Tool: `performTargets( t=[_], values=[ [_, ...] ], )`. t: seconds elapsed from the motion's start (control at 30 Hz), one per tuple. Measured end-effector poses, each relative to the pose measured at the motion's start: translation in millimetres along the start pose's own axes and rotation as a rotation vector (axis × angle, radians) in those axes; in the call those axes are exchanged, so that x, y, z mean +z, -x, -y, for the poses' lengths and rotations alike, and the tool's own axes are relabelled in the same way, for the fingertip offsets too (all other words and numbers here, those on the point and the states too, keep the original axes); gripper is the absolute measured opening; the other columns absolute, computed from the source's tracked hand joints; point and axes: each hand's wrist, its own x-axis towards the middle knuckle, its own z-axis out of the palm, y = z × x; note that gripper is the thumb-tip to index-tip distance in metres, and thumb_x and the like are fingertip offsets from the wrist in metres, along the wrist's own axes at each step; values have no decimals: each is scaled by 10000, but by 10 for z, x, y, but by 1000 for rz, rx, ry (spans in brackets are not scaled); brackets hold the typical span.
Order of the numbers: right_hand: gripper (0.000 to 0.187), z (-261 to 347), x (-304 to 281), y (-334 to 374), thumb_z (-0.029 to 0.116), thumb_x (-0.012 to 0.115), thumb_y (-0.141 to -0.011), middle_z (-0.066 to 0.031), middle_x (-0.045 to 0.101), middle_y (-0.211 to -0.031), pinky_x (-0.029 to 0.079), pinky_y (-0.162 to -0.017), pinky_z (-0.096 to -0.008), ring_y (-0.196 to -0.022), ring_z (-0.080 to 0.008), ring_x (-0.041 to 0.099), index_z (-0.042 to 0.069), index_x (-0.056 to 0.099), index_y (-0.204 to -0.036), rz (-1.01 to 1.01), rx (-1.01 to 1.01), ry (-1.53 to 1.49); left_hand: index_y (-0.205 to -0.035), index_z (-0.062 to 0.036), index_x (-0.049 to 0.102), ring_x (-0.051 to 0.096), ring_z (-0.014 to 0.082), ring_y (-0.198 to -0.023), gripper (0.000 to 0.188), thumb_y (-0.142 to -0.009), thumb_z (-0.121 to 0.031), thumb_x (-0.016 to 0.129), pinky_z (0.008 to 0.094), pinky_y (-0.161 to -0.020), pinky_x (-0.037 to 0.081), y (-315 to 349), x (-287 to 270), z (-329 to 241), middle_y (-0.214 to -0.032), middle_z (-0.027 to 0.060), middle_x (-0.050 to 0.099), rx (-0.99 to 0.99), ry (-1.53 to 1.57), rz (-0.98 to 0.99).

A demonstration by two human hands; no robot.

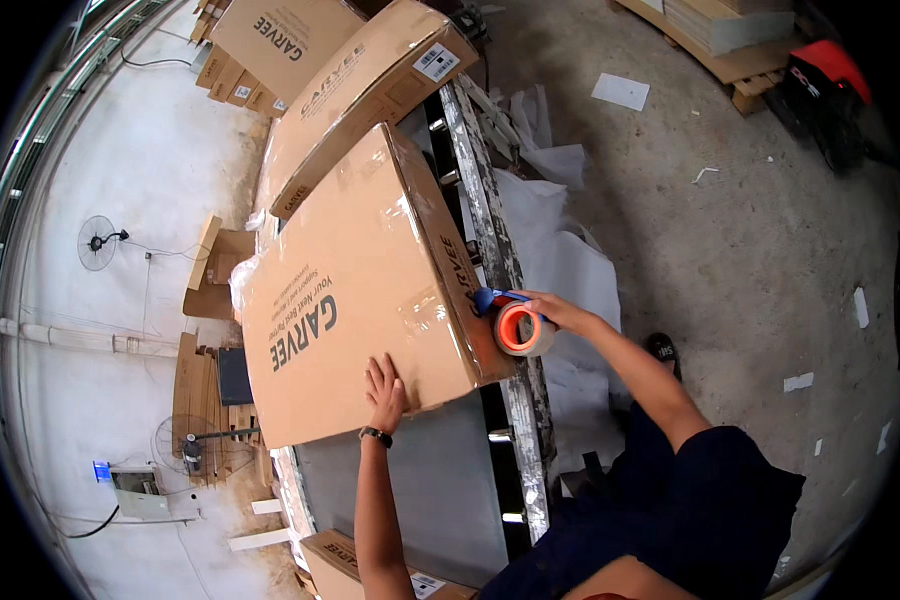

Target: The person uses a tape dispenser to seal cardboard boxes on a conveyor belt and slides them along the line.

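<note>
A large flat cardboard box (pixel 355 240) lies on the dark conveyor belt (pixel 420 470), with clear tape along its edges. My left hand (pixel 384 394), a dark watch on its wrist, rests with spread fingers on the near part of the box's top. At the right side of the box, my right hand (pixel 554 308) grips a tape dispenser (pixel 522 330) with an orange hub, a roll of clear tape and a blue-and-red front end. That front end is against or very close to the box's side near its near right corner; I cannot tell which.
Further along stand another taped box (pixel 370 90) and a third carton (pixel 280 40). A box (pixel 340 560) sits at the near end of the belt. The conveyor's worn metal rail (pixel 485 200) runs along the right. White sheeting (pixel 570 280) hangs beside it; paper scraps lie on the floor.
</note>
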Motion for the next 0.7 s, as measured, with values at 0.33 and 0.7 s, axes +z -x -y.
performTargets(
  t=[0.33,0.7],
  values=[
    [611,-690,1208,885,419,610,-823,-119,634,-1036,477,-802,-327,-906,-184,624,90,458,-1314,46,2,294,-1458,-205,-2,-47,423,-1366,638,-926,-456,244,652,-1010,70,-57,-64,-9,-1503,167,-80,-92,-231,51],
    [567,-971,1377,1072,450,609,-821,-169,564,-1154,429,-892,-333,-1047,-267,565,206,471,-1314,90,20,657,-1445,-206,165,23,434,-1359,634,-901,-456,373,685,-989,75,9,193,-24,-1496,196,48,-6,-20,-164]
  ],
)
